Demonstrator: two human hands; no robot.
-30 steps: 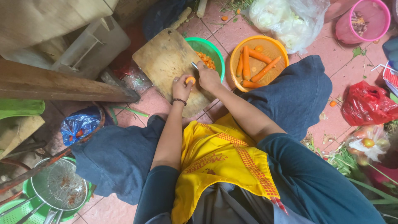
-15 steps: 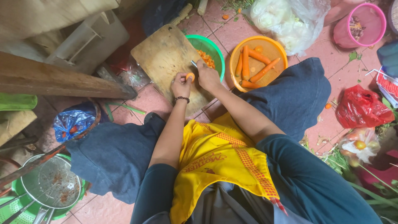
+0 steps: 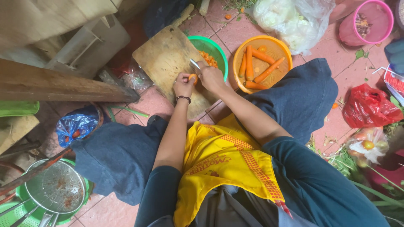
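Note:
My left hand (image 3: 183, 85) pinches a short piece of orange carrot (image 3: 193, 77) on a worn wooden cutting board (image 3: 166, 56) on the tiled floor. My right hand (image 3: 211, 77) grips a knife (image 3: 194, 64), blade pointing away, right beside the carrot piece. Just beyond the board stands a green bowl (image 3: 219, 50) with small chopped carrot bits. To its right an orange basket (image 3: 240, 54) holds several whole peeled carrots (image 3: 249, 63).
A pink bucket (image 3: 349, 29) and a clear plastic bag (image 3: 290, 19) lie at the back right. A red bag (image 3: 368, 107) lies at right, a blue bag (image 3: 75, 126) at left. A metal strainer (image 3: 54, 191) sits in green baskets at bottom left. Wooden planks (image 3: 54, 84) cross the left side.
Both hands stay together on the carrot piece at the board; only the camera view has shifted slightly.

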